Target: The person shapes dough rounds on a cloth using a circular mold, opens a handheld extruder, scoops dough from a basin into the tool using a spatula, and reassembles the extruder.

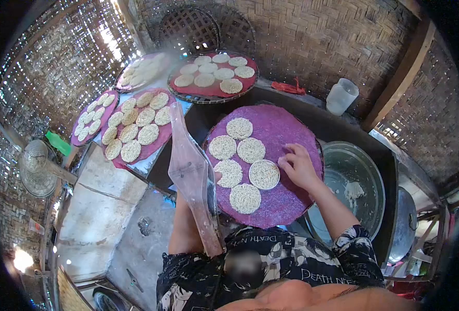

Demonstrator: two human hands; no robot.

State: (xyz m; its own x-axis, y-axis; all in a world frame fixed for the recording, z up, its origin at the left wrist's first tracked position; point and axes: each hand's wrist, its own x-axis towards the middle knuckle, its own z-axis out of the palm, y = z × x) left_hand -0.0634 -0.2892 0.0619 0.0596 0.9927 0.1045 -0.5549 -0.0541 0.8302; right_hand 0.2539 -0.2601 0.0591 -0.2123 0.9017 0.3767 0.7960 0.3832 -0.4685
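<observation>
My right hand (298, 166) is just right of a thin ring mould (279, 181), fingers loosely bent and apart, nothing visible in them. The ring surrounds a round of pale noodle-like strands (263, 174) on a purple cloth (297, 207) over a round tray. Several more rounds, such as one (245, 198) below the ring, lie on its left half. A long, pale pink piece (190, 171), widest in the middle and seemingly plastic-covered, stands in front of my left hand (218, 177). Only fingertips show at the tray's left edge; their grip is hidden.
A large metal basin (372, 217) with a white lump of dough-like material (354, 191) stands at right. Cloth-covered trays of rounds, including a dark-rimmed tray (176, 93), sit behind and left. A translucent container (342, 97) and red plastic bag (287, 88) rest on the back ledge.
</observation>
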